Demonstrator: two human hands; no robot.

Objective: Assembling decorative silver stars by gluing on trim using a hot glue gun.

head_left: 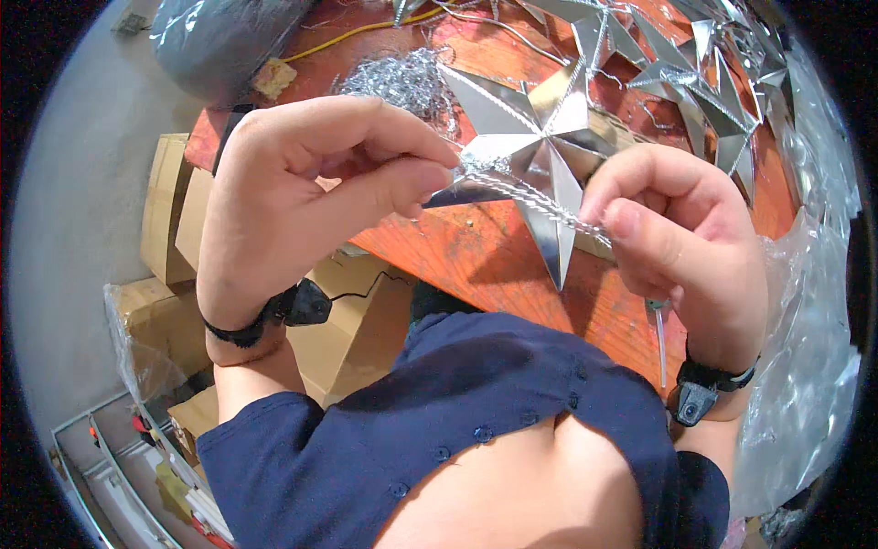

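Note:
A twisted strand of silver tinsel [533, 198] stretches between my two hands, sloping down to the right. My left hand [315, 174] is closed, its thumb and forefinger pinching the strand's frayed, bunched end. Thumb and forefinger of my right hand [690, 220] grip the other end. Behind the strand, a shiny silver folded star [567, 169] sits at the edge of the table, partly covered by the strand; a line of tinsel runs along some of its ridges. Under my right hand hangs or lies a thin pale rod with a green end [660, 339], mostly hidden.
On the red-orange wooden table [439, 256] lie a heap of tinsel shreds [393, 78], a yellow cable [357, 32] and several more silver stars [681, 78]. Clear plastic sheeting [796, 393] drapes the right side. Cardboard boxes [165, 220] stand at left, near a grey plastic-wrapped bundle [219, 41].

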